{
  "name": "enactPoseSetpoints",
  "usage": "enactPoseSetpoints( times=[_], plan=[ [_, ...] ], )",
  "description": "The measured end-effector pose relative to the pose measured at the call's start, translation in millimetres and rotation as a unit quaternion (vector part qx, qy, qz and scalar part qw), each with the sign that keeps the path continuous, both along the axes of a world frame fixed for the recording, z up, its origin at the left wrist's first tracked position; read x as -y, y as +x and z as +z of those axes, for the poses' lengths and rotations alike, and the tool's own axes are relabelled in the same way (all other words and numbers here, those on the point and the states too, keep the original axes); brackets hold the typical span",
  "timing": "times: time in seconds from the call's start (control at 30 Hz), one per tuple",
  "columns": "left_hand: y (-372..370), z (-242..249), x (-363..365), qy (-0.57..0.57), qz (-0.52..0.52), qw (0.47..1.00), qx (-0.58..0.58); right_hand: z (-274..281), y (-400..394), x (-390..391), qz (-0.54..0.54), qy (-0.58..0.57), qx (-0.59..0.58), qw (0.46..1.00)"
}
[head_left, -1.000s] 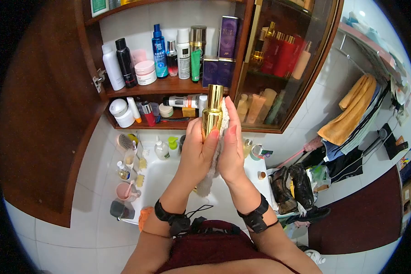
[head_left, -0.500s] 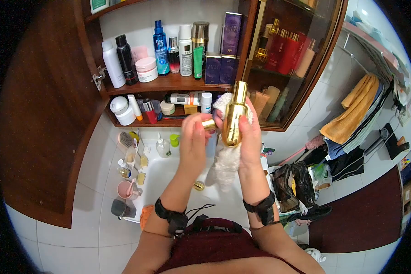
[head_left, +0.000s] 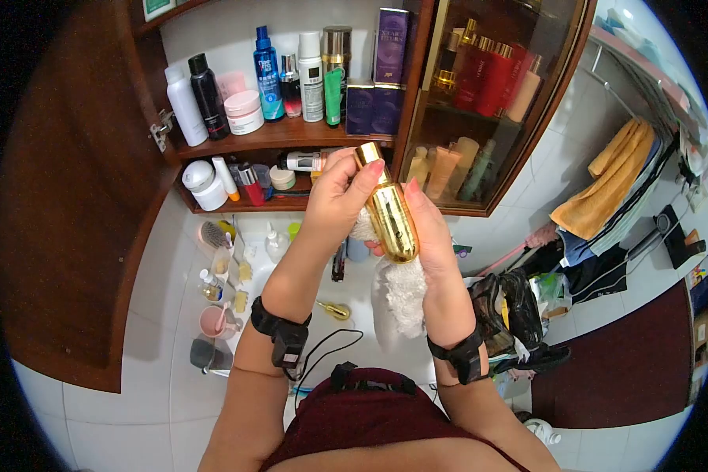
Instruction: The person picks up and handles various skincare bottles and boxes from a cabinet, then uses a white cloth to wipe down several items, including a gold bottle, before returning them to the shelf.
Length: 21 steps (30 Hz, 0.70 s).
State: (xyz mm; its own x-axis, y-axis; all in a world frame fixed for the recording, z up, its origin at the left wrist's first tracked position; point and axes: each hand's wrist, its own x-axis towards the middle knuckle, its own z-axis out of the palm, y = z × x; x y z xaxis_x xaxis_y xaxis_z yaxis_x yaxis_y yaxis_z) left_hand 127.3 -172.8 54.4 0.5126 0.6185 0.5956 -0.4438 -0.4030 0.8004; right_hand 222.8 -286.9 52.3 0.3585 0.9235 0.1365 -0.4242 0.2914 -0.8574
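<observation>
A shiny gold bottle [head_left: 393, 224] is held between my two hands over the sink [head_left: 354, 287], tilted with its narrower top up and to the left. My left hand [head_left: 334, 197] closes around that top, the thumb lying along it. My right hand [head_left: 433, 236] supports the bottle's body from the right, together with a fluffy white cloth [head_left: 406, 303] that hangs below. Part of the cloth also shows behind the bottle, near my left hand. The right fingers behind the bottle are mostly hidden.
Above, an open cabinet shelf [head_left: 283, 130] holds several bottles, jars and purple boxes [head_left: 389, 47]. A wooden door [head_left: 71, 197] stands open at left. A pink cup [head_left: 216, 321] and a pump bottle [head_left: 275, 242] are by the sink; black bags [head_left: 505, 307] sit at right.
My left hand has moved from beside the bottle, where it held a small gold piece, to the bottle's top. The bottle has tipped leftward; the small piece no longer shows separately.
</observation>
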Motion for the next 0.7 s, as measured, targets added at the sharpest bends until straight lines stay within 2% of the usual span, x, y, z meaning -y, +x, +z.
enactPoseSetpoints(
  times=[0.07,0.17,0.2,0.33,0.43,0.57,0.6,0.7],
  plan=[
    [6,-6,-2,0.009,0.034,0.999,0.018,0,-3,0,-0.034,0.013,0.013,0.999],
    [9,-3,-3,-0.027,0.053,0.996,0.065,-2,-9,-3,-0.112,0.073,-0.061,0.989],
    [12,-4,-5,-0.052,0.049,0.994,0.087,-7,-6,0,-0.093,0.11,-0.031,0.989],
    [17,0,-3,0.0,0.141,0.986,0.084,-25,-19,-5,-0.21,0.167,0.194,0.944],
    [18,1,-2,0.007,0.163,0.983,0.09,-19,-25,2,-0.313,0.16,0.458,0.817],
    [19,-5,-9,-0.001,0.169,0.983,0.075,-20,-28,-1,-0.279,0.211,0.536,0.769],
    [19,-6,-10,-0.005,0.169,0.983,0.066,-20,-24,-3,-0.294,0.222,0.574,0.731],
    [13,9,7,-0.202,-0.033,0.966,0.159,-28,-17,-5,-0.318,0.285,0.62,0.658]
  ],
)
